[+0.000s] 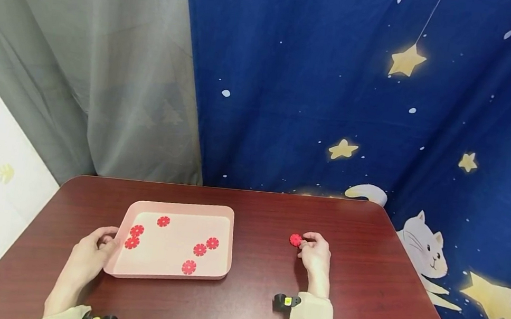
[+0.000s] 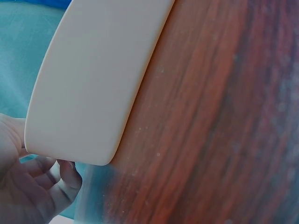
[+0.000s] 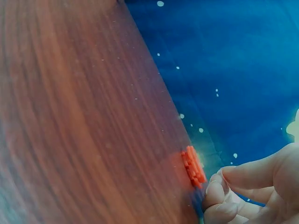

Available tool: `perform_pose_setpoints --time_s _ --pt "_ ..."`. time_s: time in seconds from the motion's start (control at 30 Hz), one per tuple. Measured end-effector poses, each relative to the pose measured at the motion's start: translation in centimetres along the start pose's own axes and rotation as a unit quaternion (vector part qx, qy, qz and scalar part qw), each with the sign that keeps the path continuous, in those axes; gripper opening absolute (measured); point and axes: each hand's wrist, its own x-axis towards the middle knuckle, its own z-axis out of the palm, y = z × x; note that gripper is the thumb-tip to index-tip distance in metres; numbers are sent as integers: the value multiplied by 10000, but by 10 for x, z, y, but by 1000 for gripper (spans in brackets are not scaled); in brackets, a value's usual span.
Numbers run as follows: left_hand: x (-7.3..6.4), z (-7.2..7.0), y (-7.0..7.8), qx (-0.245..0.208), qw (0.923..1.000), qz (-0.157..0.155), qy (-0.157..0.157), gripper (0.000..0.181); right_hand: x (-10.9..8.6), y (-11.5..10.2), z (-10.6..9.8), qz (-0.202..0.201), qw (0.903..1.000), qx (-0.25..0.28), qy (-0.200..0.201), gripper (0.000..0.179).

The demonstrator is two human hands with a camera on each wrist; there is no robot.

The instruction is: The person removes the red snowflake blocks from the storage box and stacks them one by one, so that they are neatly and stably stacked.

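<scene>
At the left end of a shallow pink tray [image 1: 169,279], my left hand [image 1: 89,256] grips the short wall, its fingers curled against the outside. Inside the tray lie several red notched plastic discs, among them a disc [image 1: 163,221] near the back wall and a disc [image 1: 189,267] near the front. To the right, my right hand [image 1: 316,253] is beside red notched discs [image 1: 295,240] on the table. In the right wrist view these discs [image 3: 194,167] look layered, one on another, with the bent fingertips [image 3: 216,186] right next to them.
The brown wooden table [image 1: 256,308] ends at a far edge in front of a grey curtain [image 1: 142,71] and a blue star-patterned curtain [image 1: 294,79]. A stretch of tabletop separates the tray from the right hand. Both wrists wear small black cameras [image 1: 283,302].
</scene>
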Motion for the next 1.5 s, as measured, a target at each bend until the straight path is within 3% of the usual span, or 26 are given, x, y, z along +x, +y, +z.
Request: perform_pose_setpoints --time_s 0.23,0.4,0.77,1.13,1.5 --pt "0 0 -2 18 10000 -12 3 34 -6 -12 -6 -364 9988 140 -286 24" --pt "1 0 -2 55 10000 17 6 34 -14 -25 -14 -810 9941 543 -470 25" --pt "1 1 -2 70 10000 8 -53 34 -30 -49 -22 -1310 9845 841 -812 25" --pt "0 0 0 42 10000 4 -38 34 -43 -64 -2 -1795 9719 740 -1329 20" --pt "0 0 1 36 10000 -38 -52 34 -50 -67 24 -2309 9574 184 -1724 18"
